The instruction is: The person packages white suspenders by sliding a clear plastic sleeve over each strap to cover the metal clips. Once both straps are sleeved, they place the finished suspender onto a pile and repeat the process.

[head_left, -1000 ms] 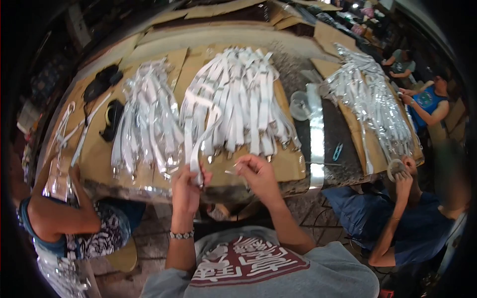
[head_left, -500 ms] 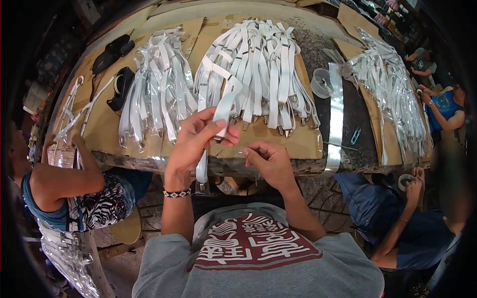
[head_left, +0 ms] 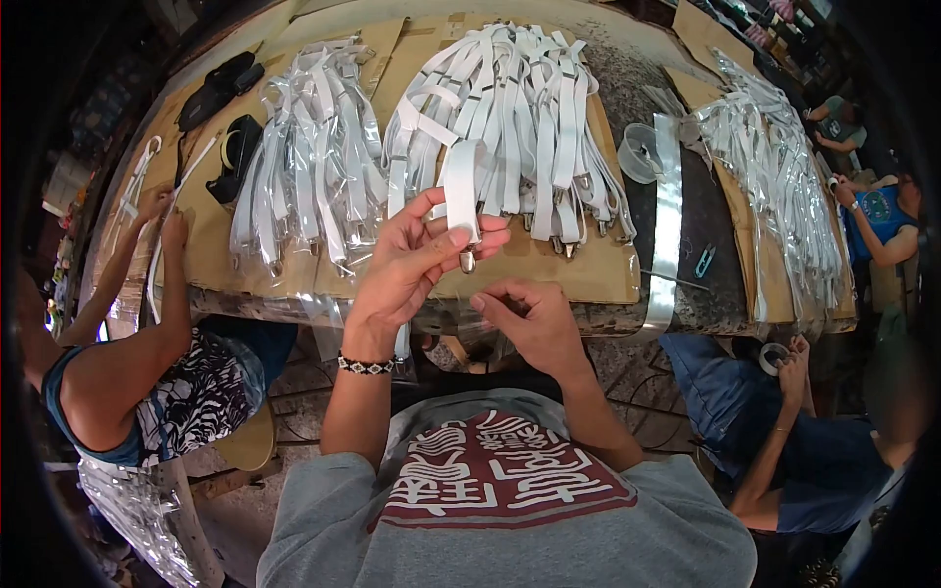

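Since half a second ago: left hand (head_left: 412, 257) has lifted slightly and drawn the white strap (head_left: 461, 186) up with it; metal clip (head_left: 468, 261) at the strap's end now hangs free just below the fingers. Right hand (head_left: 529, 318) has stayed low, close under the left.

Left hand: closed round the strap, thumb and fingers pinching the folded end, strap rising from the grip toward the pile behind. Right hand: fingers curled inward, tips near the clip but apart from it; whether it pinches something small and clear, cannot tell.

Strap held above the near edge of the bench (head_left: 627, 118), in front of the middle heap of white straps (head_left: 510, 108). Second heap, bagged in clear film (head_left: 309, 147), lies to its left on cardboard (head_left: 211, 235). Third bagged heap (head_left: 774, 167) lies far right. Between middle and right heaps: clear round tub (head_left: 639, 152), long shiny strip (head_left: 667, 225), blue snips (head_left: 703, 261).

Co-worker at left, both hands on the bench edge (head_left: 162, 211). Another person at lower right holds a tape roll (head_left: 774, 358).
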